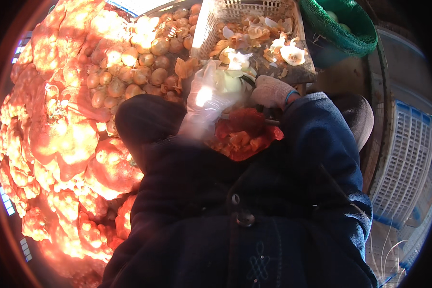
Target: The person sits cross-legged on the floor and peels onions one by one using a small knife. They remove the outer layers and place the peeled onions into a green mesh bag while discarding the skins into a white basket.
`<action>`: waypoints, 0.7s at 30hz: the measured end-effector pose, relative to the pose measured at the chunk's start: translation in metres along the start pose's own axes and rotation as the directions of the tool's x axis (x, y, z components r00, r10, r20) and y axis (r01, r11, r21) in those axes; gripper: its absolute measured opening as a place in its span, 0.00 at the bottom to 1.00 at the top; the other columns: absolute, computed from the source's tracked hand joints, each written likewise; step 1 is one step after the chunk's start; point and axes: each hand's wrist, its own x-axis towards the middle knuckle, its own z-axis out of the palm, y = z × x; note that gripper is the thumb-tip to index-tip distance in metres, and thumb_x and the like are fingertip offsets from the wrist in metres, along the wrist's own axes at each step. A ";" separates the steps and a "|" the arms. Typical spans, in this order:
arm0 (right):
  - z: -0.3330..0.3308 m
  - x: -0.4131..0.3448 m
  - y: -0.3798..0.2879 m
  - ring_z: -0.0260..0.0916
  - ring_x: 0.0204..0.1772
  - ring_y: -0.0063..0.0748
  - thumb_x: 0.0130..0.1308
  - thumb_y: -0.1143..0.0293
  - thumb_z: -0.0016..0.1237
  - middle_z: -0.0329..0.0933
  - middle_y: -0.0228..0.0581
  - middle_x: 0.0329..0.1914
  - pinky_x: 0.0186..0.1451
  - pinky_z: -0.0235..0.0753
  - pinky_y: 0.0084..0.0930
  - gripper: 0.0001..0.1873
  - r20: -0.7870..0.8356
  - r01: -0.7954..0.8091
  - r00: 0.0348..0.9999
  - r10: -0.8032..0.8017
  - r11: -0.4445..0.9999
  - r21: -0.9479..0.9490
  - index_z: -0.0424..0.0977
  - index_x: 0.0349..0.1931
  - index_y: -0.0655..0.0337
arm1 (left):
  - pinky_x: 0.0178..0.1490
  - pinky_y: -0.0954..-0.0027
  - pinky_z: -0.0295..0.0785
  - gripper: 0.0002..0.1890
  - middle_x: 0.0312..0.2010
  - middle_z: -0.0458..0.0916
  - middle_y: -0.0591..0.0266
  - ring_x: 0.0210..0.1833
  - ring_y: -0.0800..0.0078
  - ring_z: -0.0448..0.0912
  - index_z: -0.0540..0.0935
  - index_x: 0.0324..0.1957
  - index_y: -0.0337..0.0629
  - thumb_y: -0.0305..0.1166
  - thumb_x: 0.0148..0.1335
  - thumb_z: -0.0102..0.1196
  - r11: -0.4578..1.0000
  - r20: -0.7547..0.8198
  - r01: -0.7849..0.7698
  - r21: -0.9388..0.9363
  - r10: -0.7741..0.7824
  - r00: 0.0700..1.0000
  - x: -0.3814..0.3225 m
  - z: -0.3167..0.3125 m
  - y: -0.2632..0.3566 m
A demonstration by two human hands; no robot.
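Note:
A pale, partly peeled onion [227, 82] is in the grip of my left hand [206, 95], which wears a thin, clear plastic glove. My right hand [271, 91], in a whitish knit glove, is closed around a narrow dark tool [249, 80], probably a knife, that reaches the onion's right side. Most of that tool is hidden by the fist. Just beyond the onion, loose onion skins [257, 32] lie in and around a white plastic crate [202, 34]. Below my hands, a red mesh bag [250, 124] with brown skins sits between my knees.
Unpeeled onions [160, 46] are heaped to the left, beside large stacked red mesh sacks of onions [66, 133] in bright sun. At the upper right stands a green woven bag [360, 41] with pale onions inside. White plastic crates [405, 162] stand along the right.

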 end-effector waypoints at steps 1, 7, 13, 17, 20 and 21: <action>-0.014 -0.001 -0.003 0.87 0.39 0.45 0.58 0.64 0.59 0.87 0.49 0.35 0.38 0.83 0.41 0.14 0.171 0.148 0.974 -0.150 0.989 0.028 0.86 0.38 0.65 | 0.58 0.69 0.79 0.34 0.53 0.81 0.62 0.56 0.74 0.81 0.73 0.65 0.38 0.32 0.60 0.74 1.000 0.026 0.001 0.019 -0.001 1.000 -0.004 -0.012 0.004; -0.008 0.009 0.017 0.85 0.44 0.48 0.56 0.67 0.57 0.87 0.46 0.37 0.47 0.82 0.43 0.11 0.089 0.283 0.954 -0.287 0.958 0.052 0.88 0.38 0.52 | 0.67 0.65 0.77 0.50 0.64 0.73 0.55 0.64 0.64 0.77 0.67 0.73 0.38 0.27 0.47 0.79 0.964 0.234 0.214 -0.159 -0.173 0.957 -0.006 -0.031 0.054; 0.021 0.000 -0.024 0.83 0.57 0.59 0.63 0.64 0.51 0.85 0.57 0.50 0.62 0.79 0.54 0.18 -0.205 -0.176 0.963 0.177 0.984 0.023 0.84 0.46 0.68 | 0.54 0.58 0.82 0.39 0.51 0.81 0.50 0.53 0.53 0.83 0.75 0.62 0.39 0.46 0.52 0.77 0.852 -0.111 -0.057 0.521 0.134 0.985 -0.012 -0.001 0.029; 0.005 -0.023 -0.032 0.82 0.56 0.62 0.63 0.65 0.49 0.84 0.64 0.46 0.61 0.79 0.53 0.19 -0.232 -0.087 0.970 0.069 0.994 -0.067 0.83 0.45 0.72 | 0.62 0.65 0.78 0.44 0.53 0.83 0.52 0.63 0.64 0.79 0.73 0.67 0.35 0.39 0.49 0.78 0.679 0.113 -0.374 0.632 0.396 0.911 0.012 -0.029 -0.031; 0.008 -0.036 -0.038 0.83 0.54 0.60 0.65 0.64 0.49 0.85 0.61 0.44 0.58 0.81 0.54 0.18 -0.249 -0.091 0.966 0.062 0.990 -0.104 0.83 0.44 0.71 | 0.63 0.66 0.77 0.48 0.54 0.83 0.52 0.64 0.66 0.79 0.71 0.70 0.34 0.38 0.47 0.80 0.841 0.063 -0.205 0.500 0.201 0.978 0.011 -0.033 -0.013; 0.006 -0.042 -0.038 0.83 0.53 0.60 0.66 0.64 0.49 0.85 0.60 0.43 0.57 0.81 0.54 0.18 -0.268 -0.128 0.959 0.098 0.987 -0.097 0.83 0.43 0.70 | 0.64 0.67 0.77 0.49 0.55 0.82 0.53 0.64 0.66 0.79 0.71 0.71 0.35 0.39 0.47 0.80 0.874 0.056 -0.148 0.462 0.138 0.989 0.014 -0.027 -0.003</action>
